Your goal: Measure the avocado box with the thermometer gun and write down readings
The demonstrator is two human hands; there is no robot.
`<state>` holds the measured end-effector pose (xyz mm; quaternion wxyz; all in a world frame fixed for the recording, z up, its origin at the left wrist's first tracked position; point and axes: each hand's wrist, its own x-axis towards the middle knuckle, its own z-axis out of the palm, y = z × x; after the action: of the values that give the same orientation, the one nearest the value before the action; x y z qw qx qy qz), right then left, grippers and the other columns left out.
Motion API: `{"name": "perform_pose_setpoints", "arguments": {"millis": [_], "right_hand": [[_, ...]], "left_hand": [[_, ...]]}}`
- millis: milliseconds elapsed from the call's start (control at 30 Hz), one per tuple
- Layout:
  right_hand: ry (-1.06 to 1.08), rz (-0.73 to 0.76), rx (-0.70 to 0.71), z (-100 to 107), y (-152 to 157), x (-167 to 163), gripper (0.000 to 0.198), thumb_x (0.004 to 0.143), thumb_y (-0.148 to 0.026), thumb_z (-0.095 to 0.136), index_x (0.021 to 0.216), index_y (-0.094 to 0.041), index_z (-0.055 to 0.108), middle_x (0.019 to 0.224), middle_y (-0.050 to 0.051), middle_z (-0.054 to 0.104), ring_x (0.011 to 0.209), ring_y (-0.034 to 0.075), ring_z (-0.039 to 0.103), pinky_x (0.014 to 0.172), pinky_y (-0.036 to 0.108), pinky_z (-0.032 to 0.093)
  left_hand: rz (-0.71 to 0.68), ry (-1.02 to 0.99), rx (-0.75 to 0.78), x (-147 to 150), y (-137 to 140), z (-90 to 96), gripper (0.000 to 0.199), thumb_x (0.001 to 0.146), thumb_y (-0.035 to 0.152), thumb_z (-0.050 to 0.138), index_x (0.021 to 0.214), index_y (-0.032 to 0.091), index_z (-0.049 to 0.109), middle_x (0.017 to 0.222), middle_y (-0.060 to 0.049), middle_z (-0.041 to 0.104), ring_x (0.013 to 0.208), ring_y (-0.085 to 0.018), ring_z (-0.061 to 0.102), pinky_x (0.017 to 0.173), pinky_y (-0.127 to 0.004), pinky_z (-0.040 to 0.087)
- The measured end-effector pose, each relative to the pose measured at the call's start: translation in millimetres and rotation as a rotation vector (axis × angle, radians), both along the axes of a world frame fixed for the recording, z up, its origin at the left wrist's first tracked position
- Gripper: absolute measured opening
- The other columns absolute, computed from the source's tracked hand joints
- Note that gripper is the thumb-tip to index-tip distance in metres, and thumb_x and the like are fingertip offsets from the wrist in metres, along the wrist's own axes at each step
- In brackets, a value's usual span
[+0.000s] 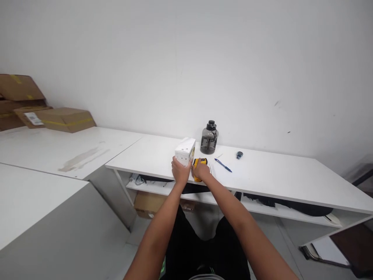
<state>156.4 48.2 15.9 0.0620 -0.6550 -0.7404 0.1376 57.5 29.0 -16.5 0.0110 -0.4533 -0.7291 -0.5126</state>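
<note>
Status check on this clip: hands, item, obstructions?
Left hand on white box. Right hand gripping yellow tool beside it. Water bottle and pen close behind, not touching.

The scene is lit evenly and brightly from above, and no glare is seen on the white wall (204, 58). Soft shadows are cast beneath the desk (276, 175) and its lower shelf (262, 208). Straight edges are bent towards the corners, and fine detail is slightly softened throughout
</note>
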Motion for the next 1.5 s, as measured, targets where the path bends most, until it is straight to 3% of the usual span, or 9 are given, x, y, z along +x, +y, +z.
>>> {"name": "perform_pose_setpoints", "arguments": {"millis": [167,367,533,700,1000,1233,1367,1433,1500], "right_hand": [[0.092,0.174,0.037,-1,0,26,0.068,0.096,-0.051,0.022,0.15,-0.011,0.01,0.121,0.02,0.062,0.104,0.03,0.062,0.082,0.038,0.045],[-0.084,-0.107,0.363,-11,6,121,0.05,0.096,-0.039,0.031,0.14,-0.016,0.036,0.128,0.016,0.056,0.113,0.028,0.055,0.087,0.037,0.042],[-0.163,-0.116,0.263,-45,12,169,0.049,0.096,-0.041,0.032,0.14,-0.021,0.04,0.147,0.01,0.038,0.134,0.028,0.033,0.104,0.046,0.028],[-0.13,-0.167,0.284,-61,5,167,0.047,0.098,-0.033,0.022,0.137,-0.019,0.045,0.146,0.01,0.04,0.134,0.024,0.033,0.106,0.044,0.026],[-0.055,-0.346,0.276,-67,-15,147,0.044,0.097,-0.029,0.027,0.134,-0.021,0.05,0.146,0.015,0.039,0.136,0.033,0.029,0.104,0.057,0.019],[0.008,-0.338,0.32,-62,-22,147,0.042,0.096,-0.024,0.026,0.122,-0.015,0.057,0.138,0.019,0.047,0.132,0.034,0.033,0.103,0.059,0.019],[0.097,-0.374,0.348,-66,-16,149,0.044,0.095,-0.021,0.02,0.118,-0.007,0.055,0.125,0.024,0.055,0.13,0.033,0.037,0.104,0.058,0.019],[0.146,-0.397,0.368,-69,-15,149,0.044,0.095,-0.021,0.019,0.118,-0.005,0.053,0.117,0.024,0.059,0.125,0.033,0.043,0.105,0.057,0.019],[0.175,-0.412,0.389,-71,-18,148,0.043,0.095,-0.021,0.019,0.117,-0.005,0.051,0.113,0.024,0.061,0.12,0.032,0.049,0.106,0.054,0.018]], "left_hand": [[0.028,-0.022,0.025,3,2,-2.1,0.088,0.071,0.055,0.065,0.135,0.01,0.026,0.115,-0.02,0.053,0.111,-0.036,0.052,0.087,-0.048,0.045],[0.003,-0.056,0.019,1,18,-4.6,0.088,0.071,0.052,0.066,0.136,0.01,0.024,0.117,-0.021,0.05,0.114,-0.036,0.049,0.09,-0.05,0.044],[-0.048,-0.07,0.014,-4,37,-5.1,0.09,0.071,0.054,0.064,0.137,0.01,0.021,0.122,-0.022,0.047,0.117,-0.037,0.047,0.092,-0.051,0.043],[-0.064,-0.078,0.005,-7,49,-3.6,0.091,0.071,0.053,0.064,0.138,0.012,0.019,0.127,-0.022,0.045,0.123,-0.037,0.043,0.096,-0.05,0.042],[-0.087,-0.122,-0.023,-7,50,0.0,0.094,0.071,0.053,0.064,0.14,0.012,0.016,0.133,-0.021,0.041,0.13,-0.034,0.036,0.102,-0.048,0.039],[-0.073,-0.158,-0.087,-9,51,10.9,0.098,0.068,0.052,0.068,0.14,0.011,0.015,0.136,-0.023,0.037,0.132,-0.035,0.033,0.105,-0.05,0.034],[0.004,0.062,0.125,17,16,18.6,0.098,0.073,0.048,0.066,0.143,0.01,0.008,0.145,-0.025,0.024,0.138,-0.035,0.02,0.109,-0.054,0.026],[-0.155,0.146,0.218,43,-8,13.5,0.081,0.083,0.043,0.056,0.143,0.011,0.012,0.142,-0.022,0.032,0.136,-0.03,0.029,0.107,-0.047,0.032],[-0.547,0.32,0.181,70,-27,1.8,0.054,0.088,0.037,0.048,0.136,0.018,0.033,0.129,-0.015,0.051,0.122,-0.024,0.047,0.1,-0.04,0.04]]}}
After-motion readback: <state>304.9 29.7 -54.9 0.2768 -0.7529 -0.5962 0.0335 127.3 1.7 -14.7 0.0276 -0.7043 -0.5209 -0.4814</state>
